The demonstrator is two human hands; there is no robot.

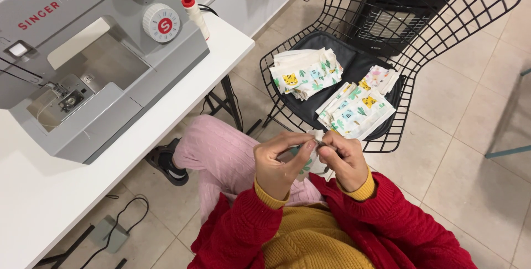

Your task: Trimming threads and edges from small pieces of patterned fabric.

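My left hand and my right hand are raised together over my lap, both pinching one small piece of white printed fabric with green leaves on it. Most of that piece is hidden behind my fingers. Just beyond my hands stands a black wire chair with a dark cushion. On the cushion lie two stacks of the same animal-print fabric pieces, one stack at the back left and another at the front right.
A grey sewing machine sits on a white table to my left. A foot pedal with its cable lies on the tiled floor under the table edge. A dark heater-like box stands behind the chair.
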